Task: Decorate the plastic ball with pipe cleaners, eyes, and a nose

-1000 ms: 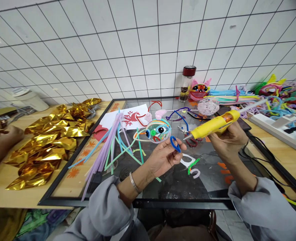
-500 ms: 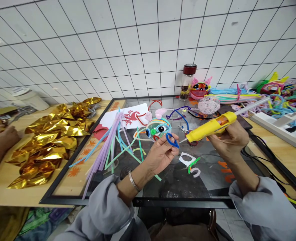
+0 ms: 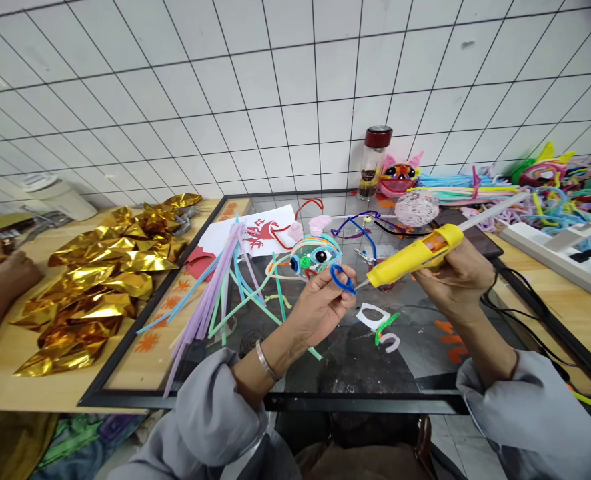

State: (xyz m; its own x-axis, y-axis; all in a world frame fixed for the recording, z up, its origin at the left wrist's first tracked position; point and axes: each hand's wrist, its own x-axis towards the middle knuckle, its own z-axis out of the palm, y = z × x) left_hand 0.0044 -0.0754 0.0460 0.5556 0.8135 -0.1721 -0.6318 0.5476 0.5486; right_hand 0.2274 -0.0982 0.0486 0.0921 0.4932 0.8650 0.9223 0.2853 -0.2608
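Between the fingertips of my left hand (image 3: pixel 325 303) is a blue pipe cleaner loop (image 3: pixel 342 280), bent to an eye shape. My right hand (image 3: pixel 458 277) grips a yellow hot glue gun (image 3: pixel 410 257), its nozzle pointing left and down at the loop's lower right end. A clear glue stick (image 3: pixel 495 210) juts from the gun's back. Just behind my left hand sits a colourful pipe cleaner animal face (image 3: pixel 318 257) with black eyes and pink ears. Below the nozzle lie a white paper piece with an oval hole (image 3: pixel 373 317) and a green pipe cleaner scrap (image 3: pixel 386 328).
Purple pipe cleaners (image 3: pixel 215 287) and a red paper-cut on white paper (image 3: pixel 285 220) lie to the left, beyond them gold foil (image 3: pixel 105 273) and another person's hand (image 3: pixel 8 280). Behind stand a bottle (image 3: pixel 374 163) and a pink mask (image 3: pixel 398 177). A power strip (image 3: pixel 565 260) is at right.
The glue gun has shifted slightly left and down, its nozzle still at the blue loop's end. My left hand has barely moved and keeps hold of the loop.
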